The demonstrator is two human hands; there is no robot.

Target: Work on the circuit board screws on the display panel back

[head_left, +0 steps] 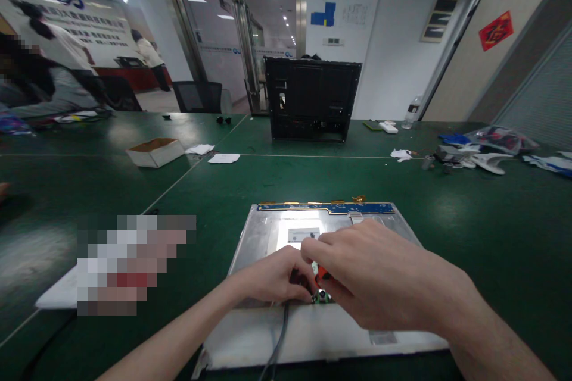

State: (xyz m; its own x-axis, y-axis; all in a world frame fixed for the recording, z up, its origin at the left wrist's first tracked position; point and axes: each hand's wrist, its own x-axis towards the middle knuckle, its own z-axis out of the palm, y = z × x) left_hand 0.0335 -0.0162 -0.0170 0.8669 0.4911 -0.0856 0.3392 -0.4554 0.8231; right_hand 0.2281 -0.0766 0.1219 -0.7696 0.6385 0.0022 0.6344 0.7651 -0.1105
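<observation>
A flat metal display panel [263, 238] lies back side up on the green table, a narrow blue circuit strip [330, 208] along its far edge. Both hands meet over the panel's middle. My left hand [272, 277] rests on the panel with its fingers curled at a small green connector part [322, 296], where a dark cable [280, 333] runs toward me. My right hand [375, 274] covers the same spot from the right and pinches a small red and white piece [318, 272]. What lies under the palms is hidden.
A black metal chassis [311, 99] stands upright at the table's far side. A shallow cardboard box [155, 151] and paper slips [223, 158] lie at the left, bags and small parts [487, 152] at the right, a water bottle [412, 111] behind. People stand far left.
</observation>
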